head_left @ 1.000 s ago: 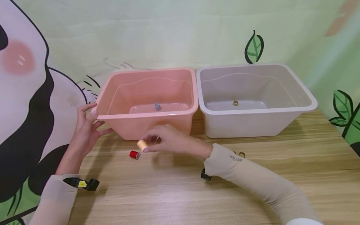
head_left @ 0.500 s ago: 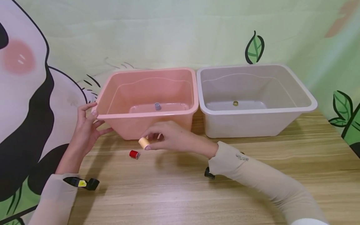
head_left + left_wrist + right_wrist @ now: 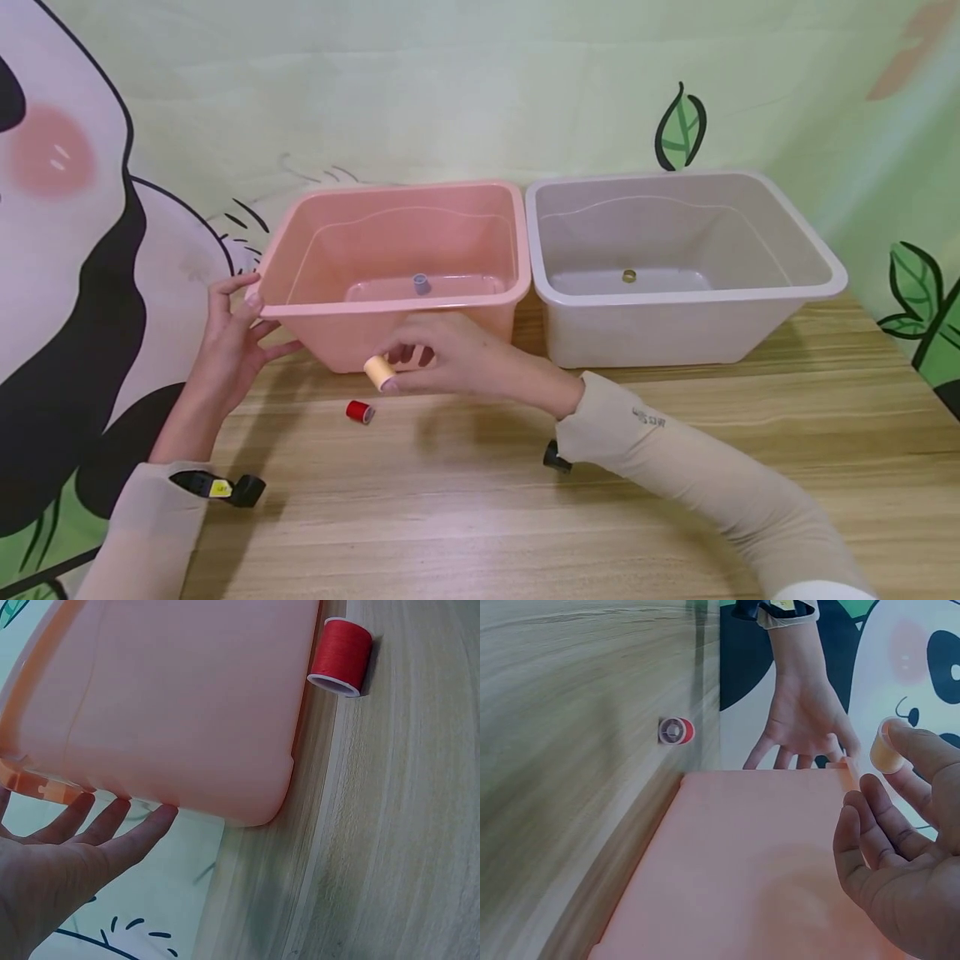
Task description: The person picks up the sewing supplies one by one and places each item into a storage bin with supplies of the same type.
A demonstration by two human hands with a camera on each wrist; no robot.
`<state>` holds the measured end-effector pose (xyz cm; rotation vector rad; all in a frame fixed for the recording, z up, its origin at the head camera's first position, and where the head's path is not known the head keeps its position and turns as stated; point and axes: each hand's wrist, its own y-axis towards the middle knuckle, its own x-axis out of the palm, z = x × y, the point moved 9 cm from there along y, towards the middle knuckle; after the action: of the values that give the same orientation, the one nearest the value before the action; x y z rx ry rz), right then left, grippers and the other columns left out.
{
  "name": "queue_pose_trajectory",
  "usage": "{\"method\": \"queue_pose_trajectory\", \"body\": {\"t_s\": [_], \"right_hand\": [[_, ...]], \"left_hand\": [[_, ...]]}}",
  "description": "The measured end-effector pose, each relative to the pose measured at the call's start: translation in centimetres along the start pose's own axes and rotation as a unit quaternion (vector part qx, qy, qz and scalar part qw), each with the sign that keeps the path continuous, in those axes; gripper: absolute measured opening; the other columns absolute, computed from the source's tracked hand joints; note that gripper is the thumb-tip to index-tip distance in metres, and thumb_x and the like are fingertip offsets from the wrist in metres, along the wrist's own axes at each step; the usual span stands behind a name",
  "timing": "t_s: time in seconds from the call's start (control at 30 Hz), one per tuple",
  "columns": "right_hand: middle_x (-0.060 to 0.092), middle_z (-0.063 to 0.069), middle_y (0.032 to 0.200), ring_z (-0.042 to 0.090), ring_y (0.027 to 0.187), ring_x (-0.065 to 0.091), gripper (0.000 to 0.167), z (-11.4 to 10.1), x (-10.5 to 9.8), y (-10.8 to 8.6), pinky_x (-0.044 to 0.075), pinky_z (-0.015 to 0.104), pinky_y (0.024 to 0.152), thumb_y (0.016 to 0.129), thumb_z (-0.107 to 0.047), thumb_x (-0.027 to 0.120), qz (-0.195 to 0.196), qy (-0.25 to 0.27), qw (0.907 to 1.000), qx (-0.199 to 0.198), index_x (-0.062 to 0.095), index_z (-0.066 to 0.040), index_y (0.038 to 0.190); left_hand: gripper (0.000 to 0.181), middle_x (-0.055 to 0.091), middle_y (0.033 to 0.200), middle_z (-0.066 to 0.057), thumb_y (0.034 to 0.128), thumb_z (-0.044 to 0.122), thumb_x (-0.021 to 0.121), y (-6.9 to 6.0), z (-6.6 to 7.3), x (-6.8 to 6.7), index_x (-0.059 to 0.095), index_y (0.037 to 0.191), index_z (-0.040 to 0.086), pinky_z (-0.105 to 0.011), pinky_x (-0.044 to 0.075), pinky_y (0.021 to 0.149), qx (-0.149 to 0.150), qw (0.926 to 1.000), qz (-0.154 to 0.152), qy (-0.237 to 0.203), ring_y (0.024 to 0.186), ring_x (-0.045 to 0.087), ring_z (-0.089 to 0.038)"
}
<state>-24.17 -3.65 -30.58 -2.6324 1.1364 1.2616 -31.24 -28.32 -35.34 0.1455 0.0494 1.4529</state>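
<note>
My right hand [image 3: 450,354] pinches a pale yellow thread spool [image 3: 379,373] between thumb and index finger, in front of the pink plastic bin [image 3: 390,309]. The other fingers of that hand are bent and clear of the spool in the right wrist view. Below it, a red thread spool [image 3: 359,412] lies on its side on the wooden table. At the bin's left end my left hand [image 3: 228,358] holds the rim, with several fingers [image 3: 139,836] extended against the outer wall. Inside the pink bin is a small grey-blue cylindrical piece [image 3: 422,284].
A light grey bin [image 3: 675,296] stands right beside the pink one, with a small brass-coloured ring [image 3: 628,276] on its floor. Behind both bins hangs a printed cloth [image 3: 450,100] with a panda and leaves. Wooden tabletop [image 3: 420,517] extends in front.
My right hand has risen slightly with the yellow spool still pinched. Its forearm now covers the small rings seen on the table earlier. The left hand and bins stay put.
</note>
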Motion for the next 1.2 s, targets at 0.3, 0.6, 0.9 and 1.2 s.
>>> {"method": "queue_pose_trajectory", "body": {"t_s": [0.3, 0.6, 0.9, 1.2], "right_hand": [[0.07, -0.003, 0.1, 0.01, 0.092, 0.062, 0.03, -0.9, -0.7, 0.2, 0.055, 0.019, 0.08, 0.089, -0.023, 0.081, 0.014, -0.003, 0.9994, -0.03, 0.074, -0.012, 0.116], [0.07, -0.005, 0.098, 0.008, 0.091, 0.062, 0.028, -1.6, -1.7, 0.3, 0.053, 0.017, 0.082, 0.088, -0.024, 0.082, 0.029, -0.011, 0.9989, -0.035, 0.075, -0.014, 0.113], [0.068, -0.006, 0.096, 0.006, 0.091, 0.06, 0.028, -1.8, -2.7, 0.4, 0.052, 0.018, 0.081, 0.09, -0.025, 0.08, 0.032, -0.031, 0.9985, -0.031, 0.075, -0.014, 0.116], [0.067, -0.004, 0.099, 0.008, 0.09, 0.06, 0.024, -2.4, -3.9, 0.6, 0.054, 0.019, 0.078, 0.092, -0.024, 0.078, 0.038, -0.039, 0.9978, -0.037, 0.073, -0.014, 0.112]], "left_hand": [[0.044, 0.034, 0.154, -0.007, 0.1061, 0.028, 0.052, 0.1, 0.1, 0.0, 0.027, 0.143, 0.029, -0.042, 0.061, 0.077, 0.001, 1.0, 0.001, 0.007, 0.117, 0.063, -0.017], [0.045, 0.033, 0.155, -0.007, 0.1056, 0.029, 0.053, 0.1, 0.0, -0.1, 0.027, 0.143, 0.029, -0.041, 0.061, 0.077, 0.001, 0.9999, 0.003, 0.012, 0.117, 0.062, -0.017], [0.042, 0.031, 0.156, -0.008, 0.1067, 0.028, 0.05, 0.0, 0.0, 0.0, 0.027, 0.142, 0.028, -0.042, 0.062, 0.079, 0.006, 0.9999, -0.009, -0.007, 0.118, 0.062, -0.019], [0.039, 0.033, 0.154, -0.01, 0.1075, 0.025, 0.049, 0.0, 0.0, 0.0, 0.029, 0.141, 0.028, -0.042, 0.061, 0.079, 0.014, 0.9994, -0.016, -0.029, 0.116, 0.063, -0.02]]}}
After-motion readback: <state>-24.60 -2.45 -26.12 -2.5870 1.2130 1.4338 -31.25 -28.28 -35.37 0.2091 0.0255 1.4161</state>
